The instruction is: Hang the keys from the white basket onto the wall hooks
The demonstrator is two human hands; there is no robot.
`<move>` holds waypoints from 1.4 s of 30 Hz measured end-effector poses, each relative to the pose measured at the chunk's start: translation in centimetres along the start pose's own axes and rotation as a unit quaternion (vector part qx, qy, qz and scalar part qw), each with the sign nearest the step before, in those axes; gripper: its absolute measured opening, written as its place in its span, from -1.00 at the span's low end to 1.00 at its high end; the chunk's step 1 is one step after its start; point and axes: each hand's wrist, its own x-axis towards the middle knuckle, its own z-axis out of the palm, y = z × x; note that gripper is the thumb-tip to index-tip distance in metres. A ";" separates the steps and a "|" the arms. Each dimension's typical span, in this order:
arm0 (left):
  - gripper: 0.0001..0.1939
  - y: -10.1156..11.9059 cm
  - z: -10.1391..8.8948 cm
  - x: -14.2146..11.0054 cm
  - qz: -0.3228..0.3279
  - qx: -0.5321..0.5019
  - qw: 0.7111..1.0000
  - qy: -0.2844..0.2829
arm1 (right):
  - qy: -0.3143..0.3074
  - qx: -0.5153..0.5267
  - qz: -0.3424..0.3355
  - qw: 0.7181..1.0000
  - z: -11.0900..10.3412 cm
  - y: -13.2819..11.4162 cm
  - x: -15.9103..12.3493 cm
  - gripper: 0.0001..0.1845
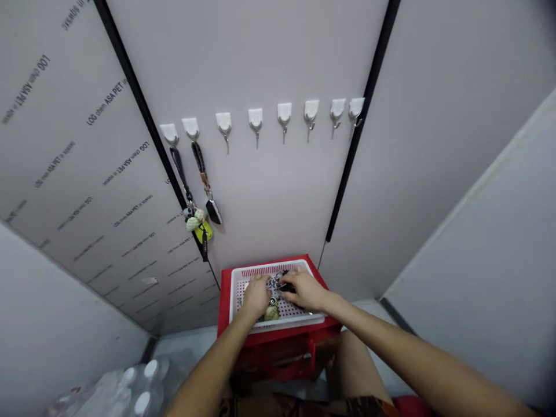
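Observation:
Both my hands are inside a white perforated plastic basket [319, 269]. My left hand [258, 293] is at the basket's left side, fingers bent down and closed; its fingertips are mostly hidden, beside shiny metal rings. My right hand [304, 288] reaches in from the right, its fingers closed around a dark keychain [285, 287] with metal rings. A yellowish-green figure charm [271, 313] lies in the basket between my wrists. Above, a black-strap keychain [201, 159] with a dark fob and another keychain [202, 231] with green and yellow charms hang from the two leftmost hooks.
Under the basket is a red box or stool [225, 301]. Several white adhesive hooks [255, 117] run in a row across the grey panel, which has black strips [365, 121]. Clear bottles with white caps [142, 402] stand at lower left. Walls rise close on both sides.

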 end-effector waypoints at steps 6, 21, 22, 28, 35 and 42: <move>-0.77 0.0 -0.3 0.6 -0.021 0.038 0.998 -0.033 | 0.020 0.071 0.018 0.997 0.1 0.5 -0.3 -0.75; -0.90 1.7 -7.8 1.7 0.008 -0.304 0.951 0.047 | 0.112 0.230 0.031 0.966 -2.3 -1.6 1.4 -0.70; -0.91 2.0 -8.6 1.7 0.020 -0.323 0.945 0.045 | 0.118 0.234 0.016 0.965 -2.6 -2.0 1.8 -0.69; -0.92 2.5 -12.0 1.6 0.041 -0.387 0.918 0.072 | 0.089 0.360 0.006 0.929 -3.2 -4.8 3.7 -0.77; -0.91 2.5 -15.2 1.5 0.045 -0.419 0.900 0.112 | 0.114 0.458 -0.004 0.882 -4.6 -7.8 6.4 -0.82; -0.87 2.0 -18.0 2.4 0.078 -0.411 0.880 0.225 | 0.202 0.455 -0.026 0.867 -9.7 -10.6 10.3 -0.82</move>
